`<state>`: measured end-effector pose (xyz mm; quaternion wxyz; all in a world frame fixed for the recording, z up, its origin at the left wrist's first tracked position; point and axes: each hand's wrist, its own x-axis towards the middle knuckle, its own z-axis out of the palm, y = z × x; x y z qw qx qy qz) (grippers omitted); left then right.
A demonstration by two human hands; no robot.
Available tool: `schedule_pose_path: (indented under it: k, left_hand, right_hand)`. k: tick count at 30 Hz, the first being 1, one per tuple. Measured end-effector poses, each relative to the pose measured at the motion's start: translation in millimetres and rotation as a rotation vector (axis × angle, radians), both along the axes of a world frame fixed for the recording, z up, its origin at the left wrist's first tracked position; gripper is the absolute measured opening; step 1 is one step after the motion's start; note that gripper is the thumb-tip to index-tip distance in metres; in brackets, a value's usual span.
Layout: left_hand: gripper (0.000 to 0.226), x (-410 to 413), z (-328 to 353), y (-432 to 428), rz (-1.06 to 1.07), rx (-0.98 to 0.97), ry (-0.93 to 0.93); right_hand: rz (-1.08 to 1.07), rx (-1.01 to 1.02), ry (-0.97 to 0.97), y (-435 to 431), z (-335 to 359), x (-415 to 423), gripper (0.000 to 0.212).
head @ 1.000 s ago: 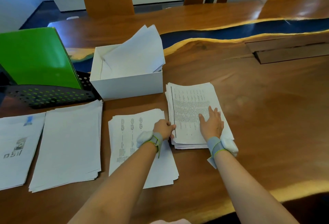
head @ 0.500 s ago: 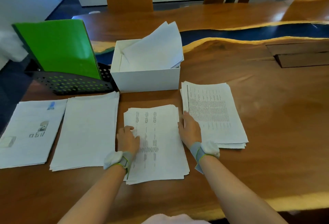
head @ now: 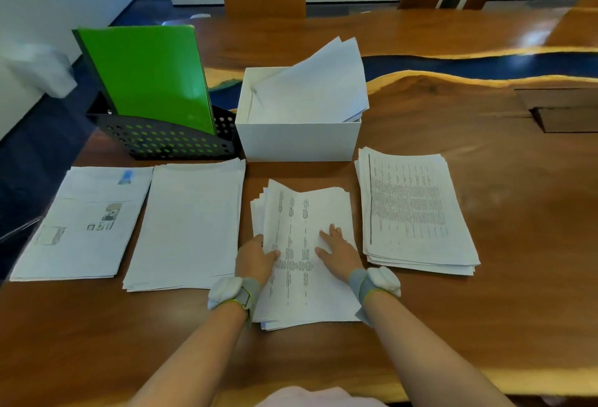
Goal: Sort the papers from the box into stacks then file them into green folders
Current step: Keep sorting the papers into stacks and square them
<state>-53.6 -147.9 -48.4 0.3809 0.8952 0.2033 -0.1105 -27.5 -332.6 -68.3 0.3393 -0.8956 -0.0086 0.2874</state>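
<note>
Several paper stacks lie in a row on the wooden table. My left hand [head: 255, 257] grips the left edge of the middle printed stack [head: 307, 277], lifting that side so the sheets bow up. My right hand [head: 338, 253] lies flat on top of the same stack. To the right sits a stack of dense text [head: 414, 212]. A plain white stack [head: 191, 222] and a stack with pictures [head: 84, 222] lie to the left. The white box [head: 297, 138] behind still holds loose papers [head: 314, 86]. Green folders [head: 145, 73] stand in a black mesh rack [head: 161, 138].
The table's left edge runs close beside the picture stack. A dark blue resin strip [head: 485, 63] crosses the table behind the box. A recessed hatch [head: 566, 115] sits at the far right. Wooden chair backs stand beyond the table.
Both hands moved from the right dense-text stack to the middle stack. The left hand now lifts its left edge and the right hand has shifted onto its top.
</note>
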Motion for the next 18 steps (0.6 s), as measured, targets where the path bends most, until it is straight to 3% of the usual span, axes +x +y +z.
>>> schedule_pose_path:
  k: [4,9,11,13,18]
  left_hand:
    - [0.011,2,7,12,0.085,-0.124,-0.081]
    - [0.018,11,15,49,0.158,-0.323,-0.077]
    - [0.022,14,16,62,0.18,-0.438,-0.058]
    - [0.024,16,16,70,0.189,-0.489,-0.054]
    - [0.028,17,15,82,0.26,-0.507,-0.122]
  right_hand:
    - [-0.31,0.204,-0.044,1,8,5,0.054]
    - [-0.608,0.411,-0.171,3,26,11,0.064]
    - [-0.703,0.466,-0.126,0,31,18,0.045]
    - [-0.779,0.534,-0.058,-3,36,23,0.013]
    - [-0.875,0.606,0.011,-9,43,28,0.019]
